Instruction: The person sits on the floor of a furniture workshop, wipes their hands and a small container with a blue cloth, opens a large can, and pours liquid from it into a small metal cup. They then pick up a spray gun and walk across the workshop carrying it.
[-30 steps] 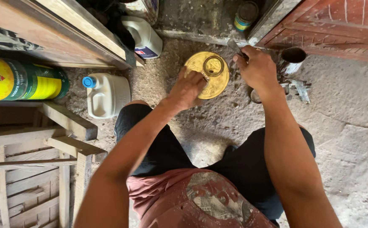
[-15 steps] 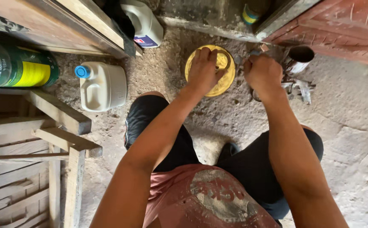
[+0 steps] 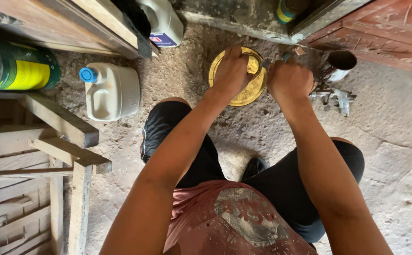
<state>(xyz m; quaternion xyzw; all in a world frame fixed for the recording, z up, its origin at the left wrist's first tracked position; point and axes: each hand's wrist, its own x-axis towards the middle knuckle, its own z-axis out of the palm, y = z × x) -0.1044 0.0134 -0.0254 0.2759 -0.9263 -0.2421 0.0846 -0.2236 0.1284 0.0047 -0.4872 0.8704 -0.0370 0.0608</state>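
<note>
— While the head camera looks down, where do the two hands sit?

— Both are over a round yellow can lid [image 3: 244, 94] on the rough concrete floor [image 3: 395, 137], just ahead of the person's knees. The left hand [image 3: 233, 71] lies flat on top of it, fingers spread and pressing down, closed around nothing.

— And the right hand?

— The right hand [image 3: 288, 80] is curled into a fist at the lid's right edge, gripping a slim metal tool [image 3: 266, 63] whose tip meets the rim. Little of the tool shows past the knuckles.

— What lies around them?

— A metal spray gun [image 3: 338, 80] with its cup rests just right of the fist. A white jug with a blue cap [image 3: 109, 92] stands well to the left, beside wooden slats [image 3: 50, 137], and a green and yellow can [image 3: 19, 68] lies on its side above them.
</note>
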